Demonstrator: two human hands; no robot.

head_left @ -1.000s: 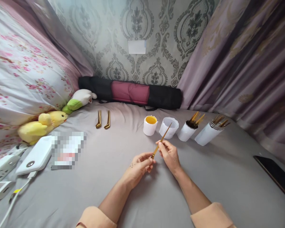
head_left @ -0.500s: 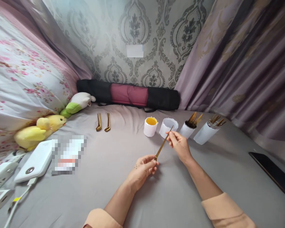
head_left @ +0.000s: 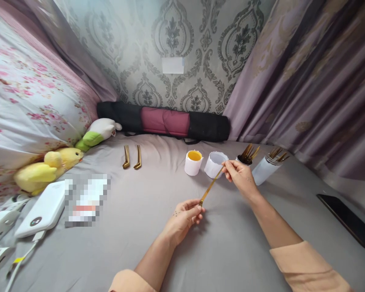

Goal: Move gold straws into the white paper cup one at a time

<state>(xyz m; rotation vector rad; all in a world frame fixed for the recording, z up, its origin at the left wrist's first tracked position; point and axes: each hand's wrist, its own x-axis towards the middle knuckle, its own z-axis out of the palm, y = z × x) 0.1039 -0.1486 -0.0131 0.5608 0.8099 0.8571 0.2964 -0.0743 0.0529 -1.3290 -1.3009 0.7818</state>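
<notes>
A thin golden-brown strip (head_left: 210, 188) stretches slantwise between my two hands above the grey sheet. My left hand (head_left: 185, 217) pinches its near end, where a small thicker, folded-looking part shows at the fingertips. At the far end, my right hand (head_left: 239, 176) holds the strip between thumb and fingers, hiding the tip. Just behind the right hand stand a white cup with a grey-white inside (head_left: 213, 169) and a dark-mouthed cup holding brown pointed strips (head_left: 247, 154). Two bent golden pieces, one left (head_left: 126, 157) and one right (head_left: 138, 157), lie farther back.
A white cup with a yellow inside (head_left: 193, 165) and a tall pale cup of brown sticks (head_left: 263, 170) flank the others. A black phone (head_left: 346, 221) lies right. A power bank (head_left: 42, 211), power strip (head_left: 0, 223) and plush toys (head_left: 45, 170) sit left; a black-and-maroon roll (head_left: 164, 121) lies behind.
My right hand has moved right and slightly away, sliding to the strip's far tip, which stuck out past its fingers before. My left hand stays almost in place, holding the near end.
</notes>
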